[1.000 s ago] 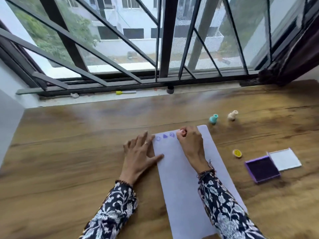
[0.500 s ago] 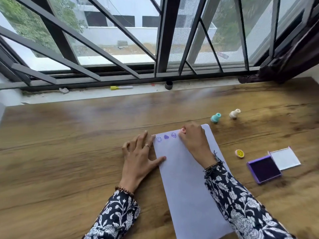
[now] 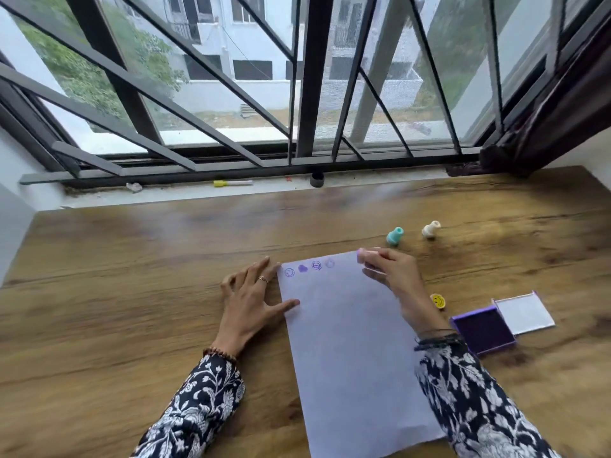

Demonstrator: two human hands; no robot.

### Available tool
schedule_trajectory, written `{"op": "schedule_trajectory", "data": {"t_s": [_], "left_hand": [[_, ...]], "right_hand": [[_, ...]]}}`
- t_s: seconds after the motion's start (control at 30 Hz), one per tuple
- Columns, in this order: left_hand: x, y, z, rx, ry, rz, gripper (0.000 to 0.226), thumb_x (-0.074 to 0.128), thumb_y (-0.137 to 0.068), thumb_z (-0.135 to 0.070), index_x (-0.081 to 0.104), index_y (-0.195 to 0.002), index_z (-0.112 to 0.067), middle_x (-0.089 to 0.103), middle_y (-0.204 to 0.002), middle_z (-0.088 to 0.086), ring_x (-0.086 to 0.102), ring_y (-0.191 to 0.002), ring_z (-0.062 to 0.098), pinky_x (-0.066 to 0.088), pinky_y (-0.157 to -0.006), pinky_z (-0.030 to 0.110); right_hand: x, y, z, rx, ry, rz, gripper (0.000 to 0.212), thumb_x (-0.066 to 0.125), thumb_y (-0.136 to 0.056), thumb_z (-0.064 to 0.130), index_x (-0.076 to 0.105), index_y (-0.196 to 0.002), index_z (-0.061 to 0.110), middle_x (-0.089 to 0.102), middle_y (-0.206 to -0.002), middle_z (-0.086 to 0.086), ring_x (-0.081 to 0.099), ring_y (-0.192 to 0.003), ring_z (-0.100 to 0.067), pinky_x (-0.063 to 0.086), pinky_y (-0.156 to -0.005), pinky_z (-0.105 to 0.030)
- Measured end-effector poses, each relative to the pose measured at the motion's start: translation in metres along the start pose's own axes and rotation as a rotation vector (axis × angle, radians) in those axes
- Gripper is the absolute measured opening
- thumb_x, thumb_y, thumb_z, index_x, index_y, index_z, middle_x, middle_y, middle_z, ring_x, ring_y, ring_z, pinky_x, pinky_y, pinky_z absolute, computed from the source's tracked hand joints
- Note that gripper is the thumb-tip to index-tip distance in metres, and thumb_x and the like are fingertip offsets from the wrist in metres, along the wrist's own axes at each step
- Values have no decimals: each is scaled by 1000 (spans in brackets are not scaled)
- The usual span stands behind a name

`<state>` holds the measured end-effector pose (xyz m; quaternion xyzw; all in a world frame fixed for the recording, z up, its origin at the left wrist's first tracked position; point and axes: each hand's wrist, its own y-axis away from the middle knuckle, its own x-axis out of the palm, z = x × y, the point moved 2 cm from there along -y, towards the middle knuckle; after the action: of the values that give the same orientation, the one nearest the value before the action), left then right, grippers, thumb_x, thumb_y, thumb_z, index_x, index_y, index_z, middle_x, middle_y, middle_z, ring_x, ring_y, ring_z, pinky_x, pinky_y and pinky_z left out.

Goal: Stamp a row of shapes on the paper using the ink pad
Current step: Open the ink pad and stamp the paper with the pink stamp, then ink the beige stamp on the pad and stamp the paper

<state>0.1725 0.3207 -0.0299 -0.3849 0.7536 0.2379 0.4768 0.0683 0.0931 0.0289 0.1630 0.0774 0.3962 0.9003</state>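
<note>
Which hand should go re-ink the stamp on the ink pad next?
The right hand, probably. Its fingers already hold the pink stamp, and the open ink pad sits on that same side. The left hand lies flat, pinning the paper at its left edge.

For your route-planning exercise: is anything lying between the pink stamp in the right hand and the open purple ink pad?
Partly: the small yellow smiley stamp sits on the wooden table near the line from the pink stamp to the purple ink pad.
</note>
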Motion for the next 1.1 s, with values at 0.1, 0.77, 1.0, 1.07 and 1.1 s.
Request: {"op": "schedule_trajectory", "data": {"t_s": [0.1, 0.77, 1.0, 1.07, 1.1], "left_hand": [[-2, 1, -10, -60, 104, -38, 77, 57, -67, -68, 41, -133, -32, 36, -146, -1, 32, -131, 20, 13, -103, 41], [83, -36, -262, 313, 249, 297, 25, 63, -81, -12, 61, -105, -6, 57, -106, 15, 57, -94, 25, 48, -79, 32], [83, -25, -269, -312, 1314, 371, 13, 63, -83, -9, 69, -94, -11, 70, -86, 6, 68, -82, 14, 55, -74, 18], [78, -25, -271, -291, 1351, 380, 13, 63, -84, -11, 70, -95, -11, 72, -84, 3, 68, -82, 12, 55, -73, 16], [76, -26, -272, -271, 1345, 381, 13, 63, -83, -13, 71, -94, -13, 73, -83, 1, 68, -83, 12, 54, -72, 16]], "right_hand": [[-47, 14, 2, 56, -168, -29, 5, 67, -76, 5, 72, -77, 6, 73, -64, 3, 66, -64, -7, 55, -60, -14], [-210, 11, -18, 74, -230, -44, 11, 63, -81, 2, 69, -90, 2, 71, -72, -1, 66, -67, -6, 56, -64, -13], [-202, 7, -4, -200, 125, 109, 22, 73, -72, 0, 71, -84, 17, 74, -86, -2, 70, -81, -7, 52, -72, -13], [-200, 5, 2, -252, 169, 132, 25, 74, -69, 0, 71, -82, 22, 75, -88, -3, 71, -84, -10, 54, -76, -18], [-200, 5, 4, -266, 179, 143, 27, 76, -68, 1, 72, -81, 25, 75, -88, -2, 71, -85, -11, 55, -79, -21]]}}
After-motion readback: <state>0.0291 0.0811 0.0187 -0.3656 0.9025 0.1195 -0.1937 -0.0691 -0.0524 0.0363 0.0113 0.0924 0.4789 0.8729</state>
